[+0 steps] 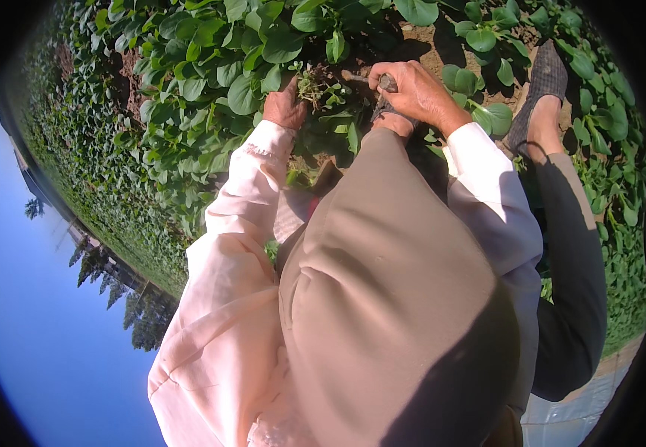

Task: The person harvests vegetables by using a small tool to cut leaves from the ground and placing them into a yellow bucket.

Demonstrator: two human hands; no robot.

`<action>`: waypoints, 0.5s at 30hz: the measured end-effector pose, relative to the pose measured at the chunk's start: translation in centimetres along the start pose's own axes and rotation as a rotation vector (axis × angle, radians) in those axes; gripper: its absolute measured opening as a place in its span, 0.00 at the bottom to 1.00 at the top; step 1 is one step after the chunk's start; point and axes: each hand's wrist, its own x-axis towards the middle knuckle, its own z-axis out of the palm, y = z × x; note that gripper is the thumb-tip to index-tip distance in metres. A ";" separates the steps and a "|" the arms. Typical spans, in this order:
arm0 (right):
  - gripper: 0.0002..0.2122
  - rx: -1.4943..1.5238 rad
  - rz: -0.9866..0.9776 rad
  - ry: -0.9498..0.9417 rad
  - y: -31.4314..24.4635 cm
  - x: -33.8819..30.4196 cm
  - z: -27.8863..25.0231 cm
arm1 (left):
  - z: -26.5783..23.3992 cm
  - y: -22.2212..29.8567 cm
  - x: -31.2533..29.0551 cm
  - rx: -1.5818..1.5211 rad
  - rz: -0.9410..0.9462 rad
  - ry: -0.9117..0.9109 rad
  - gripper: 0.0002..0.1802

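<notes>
My left hand [285, 106] is down among the leaves, its fingers closed at the edge of a tuft of small-leaved weeds [323, 88]. Leaves and shadow partly cover the fingertips. To the right, my right hand [418, 93] wraps round the rounded handle [388, 83] of a short hand tool. A thin shaft [354, 77] points from that hand toward the weeds; the working end cannot be made out. Broad-leaved green plants [282, 46] crowd round both hands, and some leaves hang over the weeds.
Brown soil [421, 39] shows between the plants beyond my right hand. My right foot in a dark checked shoe [546, 78] stands among plants at the right. My bent knee in tan trousers [397, 261] rises between my arms. Rows of greens [77, 156] stretch away left.
</notes>
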 end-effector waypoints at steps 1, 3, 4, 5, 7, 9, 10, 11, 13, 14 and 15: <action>0.09 -0.001 0.028 0.008 -0.2 0.0 0.5 | 0.3 -2.2 0.7 -0.160 0.007 0.169 0.19; 0.10 -0.017 0.037 0.033 -0.8 -0.1 1.3 | -1.8 -3.2 1.1 -0.530 -0.289 0.192 0.11; 0.10 -0.024 0.049 0.049 -0.7 -0.2 1.7 | -1.9 -4.4 1.2 -0.614 -0.351 0.217 0.10; 0.12 -0.009 0.013 0.048 -1.0 -0.1 2.3 | -2.4 -7.0 0.5 -0.589 -0.307 0.232 0.10; 0.12 -0.041 -0.082 0.144 -0.4 0.1 4.0 | -2.3 -7.7 0.4 -0.532 -0.253 0.279 0.11; 0.13 -0.070 -0.119 0.180 -0.4 0.2 4.7 | -2.0 -7.5 0.2 -0.614 -0.263 0.167 0.11; 0.13 -0.088 -0.126 0.180 -0.4 0.1 4.8 | -1.9 -7.4 0.1 -0.654 -0.268 0.111 0.12; 0.13 -0.104 -0.140 0.175 -0.7 0.1 4.8 | -1.8 -7.5 -0.2 -0.313 -0.390 0.078 0.15; 0.12 -0.139 -0.149 0.151 -1.4 0.2 4.6 | -1.4 -7.5 -0.4 0.110 -0.261 0.109 0.21; 0.12 -0.158 -0.144 0.126 -2.1 0.3 4.3 | -1.1 -7.5 -0.6 0.187 -0.021 0.173 0.23; 0.12 -0.182 -0.124 0.112 -2.3 0.3 3.9 | -1.1 -6.1 -0.1 0.219 -0.007 0.130 0.27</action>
